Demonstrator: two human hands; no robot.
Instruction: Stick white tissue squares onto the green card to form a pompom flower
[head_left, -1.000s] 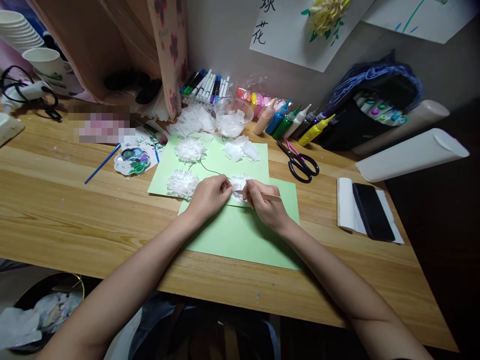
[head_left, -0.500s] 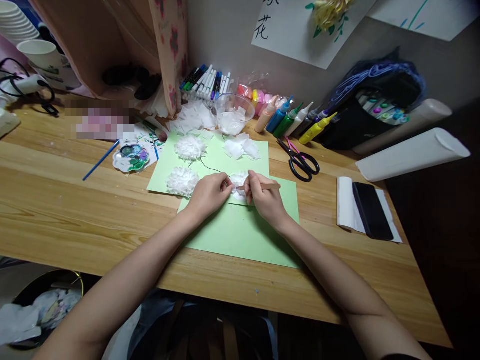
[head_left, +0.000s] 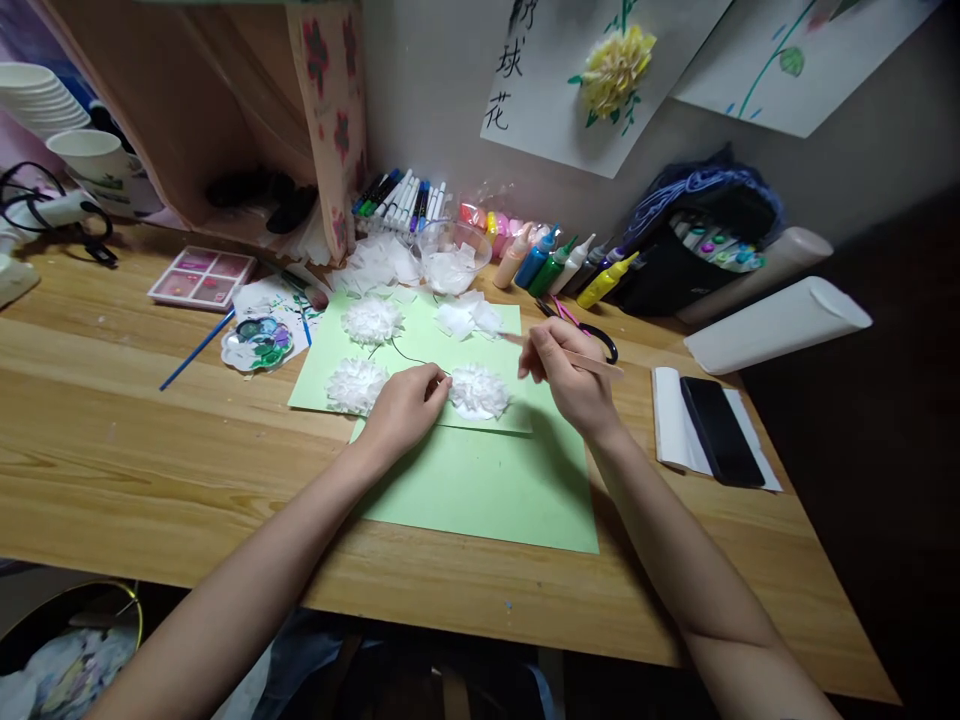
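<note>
White ruffled paper flowers lie on a light green sheet: one at lower right, another at lower left, a third above it. My left hand rests between the lower two, thumb and fingers pinched at the left edge of the right-hand flower; what is in the pinch is hidden. Raised to the right of that flower, my right hand grips a thin brown wooden stick, its tip pointing left. Loose white paper pieces lie on the sheet's upper right. A dark curved line runs between the flowers.
A second green sheet lies underneath. Behind stand paint bottles, a clear bowl and markers. Black-handled scissors lie partly behind my right hand. A phone is at right, a paint palette at left.
My right hand has lifted away from the lower right flower, up and to the right, with the stick still in it. My left hand stays beside the flower. The camera view has shifted slightly.
</note>
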